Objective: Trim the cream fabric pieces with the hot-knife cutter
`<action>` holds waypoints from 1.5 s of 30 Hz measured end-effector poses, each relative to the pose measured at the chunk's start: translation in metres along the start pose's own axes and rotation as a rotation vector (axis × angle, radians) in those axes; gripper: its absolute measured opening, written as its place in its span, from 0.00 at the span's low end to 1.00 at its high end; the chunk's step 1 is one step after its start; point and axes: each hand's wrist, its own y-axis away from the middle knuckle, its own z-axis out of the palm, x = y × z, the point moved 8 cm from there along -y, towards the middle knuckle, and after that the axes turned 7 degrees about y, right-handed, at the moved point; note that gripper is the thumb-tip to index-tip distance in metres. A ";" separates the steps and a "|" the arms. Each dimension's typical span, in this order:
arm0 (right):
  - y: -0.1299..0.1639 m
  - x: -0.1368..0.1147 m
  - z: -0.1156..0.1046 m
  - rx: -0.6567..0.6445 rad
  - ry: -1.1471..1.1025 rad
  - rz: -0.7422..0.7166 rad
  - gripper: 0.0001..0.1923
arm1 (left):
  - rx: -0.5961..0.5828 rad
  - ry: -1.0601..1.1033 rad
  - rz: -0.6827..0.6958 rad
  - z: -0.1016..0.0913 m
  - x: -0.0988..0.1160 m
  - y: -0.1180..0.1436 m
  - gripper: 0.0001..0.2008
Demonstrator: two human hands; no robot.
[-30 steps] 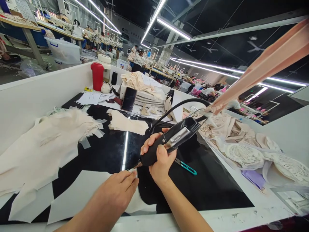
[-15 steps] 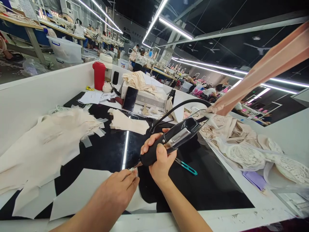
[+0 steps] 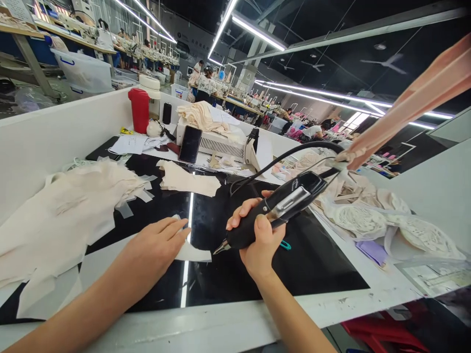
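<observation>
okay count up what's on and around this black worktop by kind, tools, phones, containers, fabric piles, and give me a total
Corded hand tools: 1, the black tool in the right hand.
Phones: 1, phone leaning on the white machine.
Red containers: 1, red container.
Cream fabric piles: 3, large pile beyond the flat left hand, small stack, heap on the machine.
Total: 6
</observation>
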 end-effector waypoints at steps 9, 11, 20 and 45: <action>0.004 0.007 0.000 -0.010 -0.034 -0.003 0.19 | -0.007 0.188 0.129 -0.004 0.051 -0.005 0.15; 0.004 0.010 0.000 -0.011 -0.042 -0.003 0.19 | -0.014 0.154 0.133 0.000 0.050 -0.005 0.17; 0.006 0.021 0.000 -0.028 -0.046 -0.002 0.20 | -0.025 0.110 0.120 0.005 0.046 -0.001 0.21; 0.002 0.021 0.000 -0.017 -0.061 0.018 0.20 | -0.028 0.158 0.098 0.001 0.042 -0.003 0.22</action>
